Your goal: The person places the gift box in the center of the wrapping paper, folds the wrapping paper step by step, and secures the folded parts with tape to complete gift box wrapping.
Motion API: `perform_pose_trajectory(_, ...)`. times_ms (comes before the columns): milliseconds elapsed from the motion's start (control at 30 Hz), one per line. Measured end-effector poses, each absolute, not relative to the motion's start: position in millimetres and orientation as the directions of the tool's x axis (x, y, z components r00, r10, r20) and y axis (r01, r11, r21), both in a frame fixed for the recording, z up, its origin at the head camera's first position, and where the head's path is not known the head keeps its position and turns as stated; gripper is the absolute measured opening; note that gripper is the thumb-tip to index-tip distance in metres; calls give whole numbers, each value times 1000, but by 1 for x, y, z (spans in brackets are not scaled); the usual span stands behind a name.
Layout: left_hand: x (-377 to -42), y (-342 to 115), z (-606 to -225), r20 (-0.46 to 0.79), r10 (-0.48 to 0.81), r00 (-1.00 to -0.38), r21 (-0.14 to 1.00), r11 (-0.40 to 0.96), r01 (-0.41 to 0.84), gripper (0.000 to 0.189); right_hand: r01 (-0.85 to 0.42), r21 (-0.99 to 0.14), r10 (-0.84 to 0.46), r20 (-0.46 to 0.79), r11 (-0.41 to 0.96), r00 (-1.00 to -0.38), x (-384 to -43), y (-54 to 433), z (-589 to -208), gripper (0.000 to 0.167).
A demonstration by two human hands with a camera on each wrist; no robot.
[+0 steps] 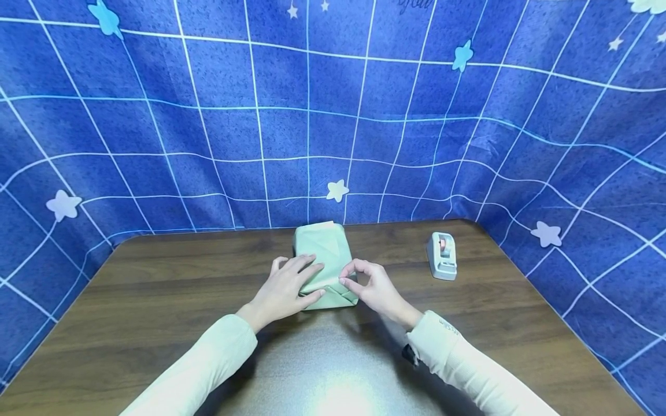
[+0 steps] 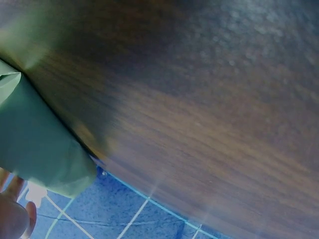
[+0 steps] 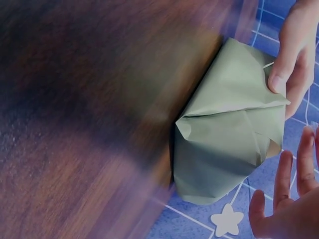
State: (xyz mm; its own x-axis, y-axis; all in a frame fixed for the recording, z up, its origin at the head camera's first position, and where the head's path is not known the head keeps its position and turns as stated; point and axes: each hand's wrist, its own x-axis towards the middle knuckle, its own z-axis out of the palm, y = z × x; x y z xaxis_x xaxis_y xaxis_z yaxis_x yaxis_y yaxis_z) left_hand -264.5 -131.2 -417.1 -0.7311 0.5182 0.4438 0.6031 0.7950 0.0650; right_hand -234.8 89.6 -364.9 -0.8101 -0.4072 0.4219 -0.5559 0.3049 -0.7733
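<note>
A box-shaped package wrapped in pale green paper [image 1: 328, 245] lies near the far edge of the table, its folded end turned toward me. My left hand [image 1: 291, 286] rests on its upper left side with fingers spread. In the right wrist view, the left thumb [image 3: 280, 74] presses the folded paper [image 3: 224, 94] at that end. Close to the package's right side, my right hand [image 1: 374, 289] pinches a small clear strip [image 3: 314, 125] that looks like tape, between thumb and forefinger. Most of the strip is hard to see. The left wrist view shows one side of the package [image 2: 40, 134].
A light-coloured tape dispenser [image 1: 442, 257] stands on the wooden table [image 1: 208, 277] to the right of the package. Behind the table hangs a blue cloth [image 1: 333, 133] with white lines and stars. A bright glare falls on the table's near part.
</note>
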Motion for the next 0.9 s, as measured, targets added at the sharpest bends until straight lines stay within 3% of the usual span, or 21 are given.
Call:
perform_pose_trajectory(233, -264, -130, -417, 442, 517, -733, 64, 797, 601, 55, -650, -688, -446, 496, 323, -745, -247, 91, -390, 5)
perform_pose_trajectory(533, -264, -131, -418, 432, 516, -740, 58, 803, 594, 56, -618, -718, -446, 462, 320, -767, -256, 89, -410, 1)
perform_pose_trajectory(900, -266, -131, -420, 460, 525, -716, 43, 793, 608, 55, -560, -774, -397, 433, 296, -809, -261, 84, -413, 11)
